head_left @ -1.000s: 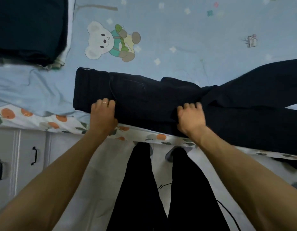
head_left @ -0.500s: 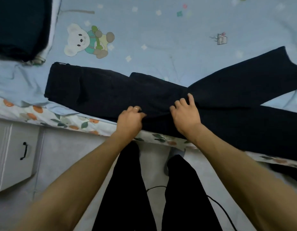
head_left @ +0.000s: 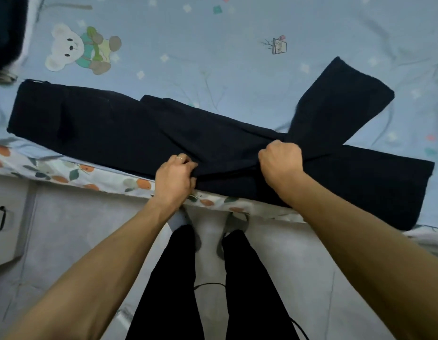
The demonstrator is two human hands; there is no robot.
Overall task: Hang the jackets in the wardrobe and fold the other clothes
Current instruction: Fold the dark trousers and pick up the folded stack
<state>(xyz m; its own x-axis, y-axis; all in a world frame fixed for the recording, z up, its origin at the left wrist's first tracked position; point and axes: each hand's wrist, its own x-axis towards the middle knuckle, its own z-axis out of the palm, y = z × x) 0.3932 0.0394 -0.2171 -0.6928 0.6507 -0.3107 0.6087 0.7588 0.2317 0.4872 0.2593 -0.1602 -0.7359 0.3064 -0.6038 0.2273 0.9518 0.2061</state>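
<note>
The long dark navy fabric trousers (head_left: 119,133) lie lengthwise along the near edge of the pale blue bear-print bedsheet (head_left: 213,45), waistband left (legs splayed right). Both hands pinch cloth mid-length: left hand (head_left: 175,179) at the near hem, right hand (head_left: 281,160) fisted at the leg fork.

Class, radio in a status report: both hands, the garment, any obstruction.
Left hand and right hand both gripping dark trousers mid-length. Trousers lying across bed edge, legs splayed. Nothing in the way.
</note>
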